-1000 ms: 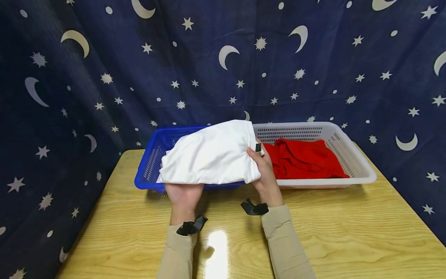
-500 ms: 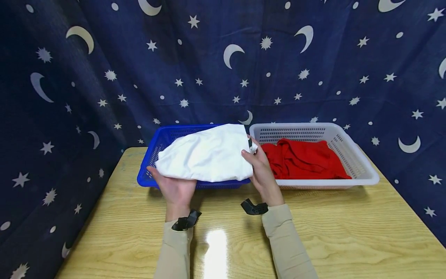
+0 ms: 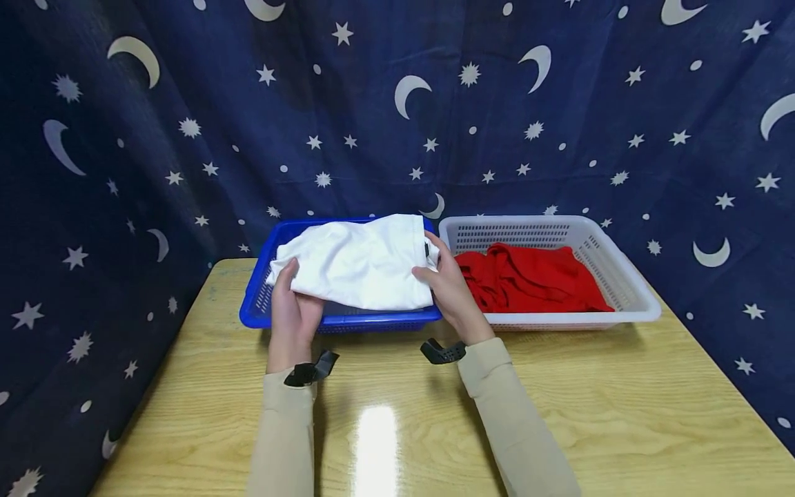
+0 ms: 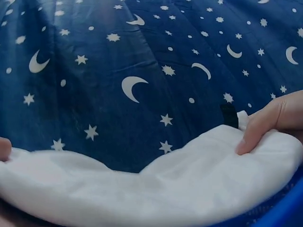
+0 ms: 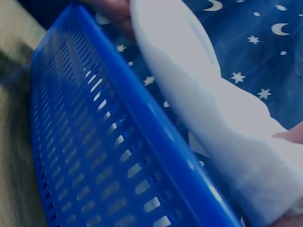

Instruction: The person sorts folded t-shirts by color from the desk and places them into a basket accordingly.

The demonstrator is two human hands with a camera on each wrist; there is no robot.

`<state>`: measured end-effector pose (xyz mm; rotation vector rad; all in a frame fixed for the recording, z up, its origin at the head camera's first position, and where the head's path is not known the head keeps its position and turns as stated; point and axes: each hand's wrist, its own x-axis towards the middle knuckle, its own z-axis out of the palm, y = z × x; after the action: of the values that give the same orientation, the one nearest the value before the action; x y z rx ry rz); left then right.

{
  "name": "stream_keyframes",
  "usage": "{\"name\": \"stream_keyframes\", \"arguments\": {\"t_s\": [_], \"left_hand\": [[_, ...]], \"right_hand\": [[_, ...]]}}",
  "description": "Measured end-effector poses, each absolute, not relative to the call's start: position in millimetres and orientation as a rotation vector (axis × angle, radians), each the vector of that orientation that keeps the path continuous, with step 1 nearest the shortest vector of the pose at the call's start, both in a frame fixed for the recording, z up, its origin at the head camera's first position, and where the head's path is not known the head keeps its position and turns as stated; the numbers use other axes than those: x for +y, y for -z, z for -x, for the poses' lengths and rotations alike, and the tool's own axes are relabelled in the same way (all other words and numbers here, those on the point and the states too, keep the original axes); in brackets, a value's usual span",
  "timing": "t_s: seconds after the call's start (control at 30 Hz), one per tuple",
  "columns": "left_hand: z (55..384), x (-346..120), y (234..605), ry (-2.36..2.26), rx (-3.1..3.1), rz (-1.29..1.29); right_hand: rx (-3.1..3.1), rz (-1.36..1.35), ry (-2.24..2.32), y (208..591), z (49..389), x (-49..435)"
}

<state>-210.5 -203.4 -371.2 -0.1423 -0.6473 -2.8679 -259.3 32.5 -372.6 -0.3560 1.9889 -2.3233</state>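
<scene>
A folded white garment (image 3: 360, 266) is held up over the blue basket (image 3: 366, 319) in the head view. My left hand (image 3: 292, 314) grips its left end, thumb on top and the other fingers hidden beneath. At the opposite end my right hand (image 3: 452, 290) pinches the cloth, thumb on the upper face. A small black tag (image 4: 229, 116) sticks up beside the right hand in the left wrist view. The right wrist view has the garment (image 5: 213, 109) just above the basket's rim, sagging between the hands. Most of the basket's inside is hidden under the cloth.
Right of the blue basket stands a white basket (image 3: 559, 319) with red cloth (image 3: 534, 279) lying in it. Both are on a wooden table (image 3: 621, 400). A dark blue curtain (image 3: 348, 103) with moons and stars hangs close behind.
My left hand has shifted from under the garment to its left end, thumb now on top. The right hand and garment have moved slightly left, and more of the blue basket's front rim shows.
</scene>
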Motion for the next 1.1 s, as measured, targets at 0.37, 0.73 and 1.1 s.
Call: {"name": "stream_keyframes", "arguments": {"t_s": [0.37,0.73,1.1], "left_hand": [[218.9,-227.1,352.8,2.699,-1.051,-0.031],[215.6,-241.1,363.6,2.461,-1.460,-0.073],[215.3,-243.9,370.2,2.070,-2.014,-0.130]], "right_hand": [[2.117,0.390,2.198,368.3,278.9,25.1],[2.475,0.459,1.820,372.1,281.4,13.0],[2.611,0.475,1.685,377.7,283.9,6.4]]}}
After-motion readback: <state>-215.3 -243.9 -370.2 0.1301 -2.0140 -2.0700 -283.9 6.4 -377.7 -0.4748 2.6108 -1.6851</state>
